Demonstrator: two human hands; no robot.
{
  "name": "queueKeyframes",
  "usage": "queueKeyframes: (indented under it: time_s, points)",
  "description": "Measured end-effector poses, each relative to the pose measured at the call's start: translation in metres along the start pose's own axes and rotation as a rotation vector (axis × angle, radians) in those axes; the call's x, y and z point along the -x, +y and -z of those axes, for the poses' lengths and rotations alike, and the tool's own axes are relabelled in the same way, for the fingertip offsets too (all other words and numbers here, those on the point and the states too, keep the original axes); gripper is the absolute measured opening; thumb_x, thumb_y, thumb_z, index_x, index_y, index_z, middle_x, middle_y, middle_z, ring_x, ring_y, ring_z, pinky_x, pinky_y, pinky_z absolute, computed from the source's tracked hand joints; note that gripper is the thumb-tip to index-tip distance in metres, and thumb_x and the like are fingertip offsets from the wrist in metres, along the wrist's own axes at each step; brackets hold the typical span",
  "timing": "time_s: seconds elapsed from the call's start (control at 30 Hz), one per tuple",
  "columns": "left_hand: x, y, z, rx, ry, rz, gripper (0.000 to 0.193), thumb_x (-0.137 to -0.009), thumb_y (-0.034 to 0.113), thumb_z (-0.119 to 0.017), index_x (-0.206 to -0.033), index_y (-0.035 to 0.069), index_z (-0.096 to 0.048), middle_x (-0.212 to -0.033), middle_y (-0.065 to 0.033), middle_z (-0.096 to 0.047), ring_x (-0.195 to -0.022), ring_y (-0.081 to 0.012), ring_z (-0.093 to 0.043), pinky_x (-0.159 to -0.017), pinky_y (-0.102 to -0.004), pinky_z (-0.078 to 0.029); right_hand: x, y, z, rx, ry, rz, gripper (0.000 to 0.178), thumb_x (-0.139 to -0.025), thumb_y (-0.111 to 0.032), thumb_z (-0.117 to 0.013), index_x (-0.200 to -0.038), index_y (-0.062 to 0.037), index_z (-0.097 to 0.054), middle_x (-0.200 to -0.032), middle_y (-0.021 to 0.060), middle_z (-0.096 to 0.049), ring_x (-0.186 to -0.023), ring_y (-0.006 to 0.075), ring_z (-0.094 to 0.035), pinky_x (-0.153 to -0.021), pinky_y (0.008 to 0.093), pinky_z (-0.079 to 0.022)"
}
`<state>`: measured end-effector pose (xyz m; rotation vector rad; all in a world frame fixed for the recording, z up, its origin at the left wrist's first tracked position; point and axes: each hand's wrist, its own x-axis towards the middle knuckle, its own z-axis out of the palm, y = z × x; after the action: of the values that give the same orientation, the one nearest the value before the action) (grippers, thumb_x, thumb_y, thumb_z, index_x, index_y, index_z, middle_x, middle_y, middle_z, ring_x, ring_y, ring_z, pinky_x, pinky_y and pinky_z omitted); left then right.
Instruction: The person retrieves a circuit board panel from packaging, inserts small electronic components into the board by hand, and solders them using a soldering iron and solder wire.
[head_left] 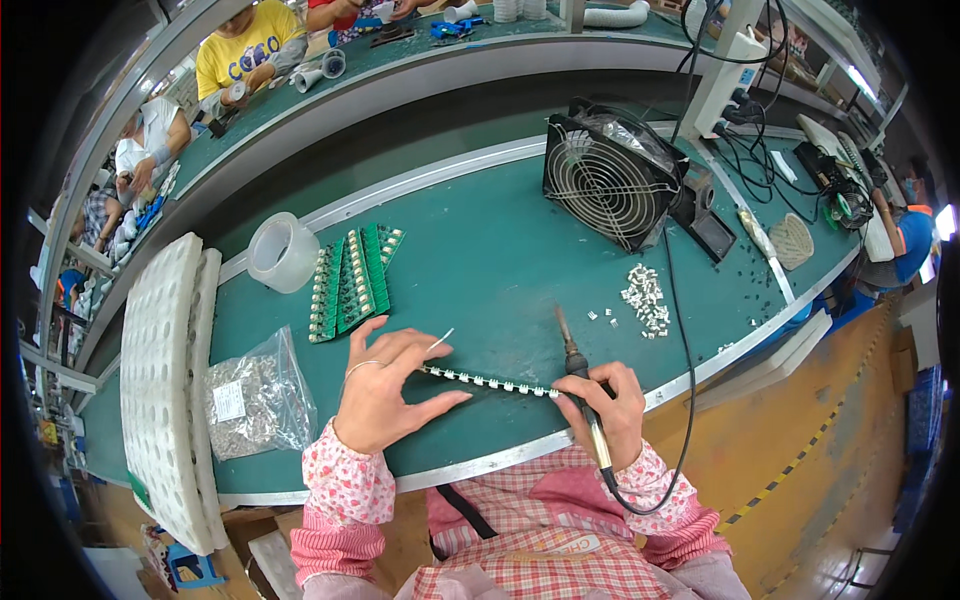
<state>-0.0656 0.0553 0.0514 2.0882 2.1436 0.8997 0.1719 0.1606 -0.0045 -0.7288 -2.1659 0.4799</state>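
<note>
A narrow green circuit-board strip (490, 381) with a row of small white connectors lies across the front of the bench between my hands. My left hand (378, 390) has a thin silvery solder wire (442, 339) between its fingers, and the wire loops over the back of the hand. Its thumb stretches out below the strip's left end. In my right hand (615, 410) is a soldering iron (599, 442), its tip pointing up and away from me. The right thumb and fingertips also meet the strip's right end; whether they pinch it is hard to tell.
Green boards (350, 280) and a clear tape roll (283, 253) lie behind my left hand. A bag of small parts (262, 400) and white foam trays (165, 390) stand left. Loose white connectors (647, 303), a black fan (610, 180) and the iron's cable (686, 350) are right.
</note>
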Motion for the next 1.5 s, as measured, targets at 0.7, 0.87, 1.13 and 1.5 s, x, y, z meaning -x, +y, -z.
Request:
queueKeyframes:
  time_s: [0.7,0.87,1.13,1.5]
  points:
    - [0.025,-0.021,-0.002,0.295,0.01,0.15,0.025,-0.063,0.014,-0.082,-0.082,0.005,-0.069,-0.076,-0.0049,-0.066,-0.075,-0.0199,-0.061,-0.08,-0.0322,-0.044,0.007,-0.002,-0.007,0.04,0.05,-0.031,0.03,-0.062,-0.003,-0.078,-0.088,-0.015,-0.069,-0.076,0.0052,-0.049,-0.067,0.0221,-0.05,-0.059,0.0331,-0.041]
    - [0.028,-0.016,-0.004,0.34,-0.006,0.177,0.024,-0.064,0.014,-0.082,-0.082,0.005,-0.069,-0.079,-0.0045,-0.067,-0.075,-0.0184,-0.062,-0.074,-0.0309,-0.044,0.009,-0.002,-0.007,0.046,0.055,-0.024,0.032,-0.062,-0.002,-0.078,-0.089,-0.0148,-0.069,-0.076,0.0052,-0.048,-0.068,0.0223,-0.049,-0.059,0.0335,-0.041]
    - [0.032,-0.015,-0.007,0.34,-0.046,0.16,0.023,-0.064,0.013,-0.081,-0.083,0.006,-0.07,-0.083,-0.0053,-0.067,-0.077,-0.0182,-0.062,-0.073,-0.0304,-0.044,0.008,-0.002,-0.006,0.022,0.06,-0.027,0.034,-0.061,0.0,-0.077,-0.091,-0.0141,-0.069,-0.076,0.0062,-0.049,-0.068,0.0228,-0.051,-0.059,0.0333,-0.041]
    - [0.05,-0.014,-0.011,0.314,-0.015,0.193,0.02,-0.067,0.003,-0.073,-0.086,0.007,-0.071,-0.088,-0.0062,-0.069,-0.085,-0.0196,-0.064,-0.077,-0.0316,-0.044,0.005,-0.001,0.006,-0.042,-0.042,-0.049,0.031,-0.068,0.001,-0.073,-0.095,-0.0118,-0.067,-0.078,0.0084,-0.052,-0.072,0.0244,-0.054,-0.063,0.0336,-0.045]
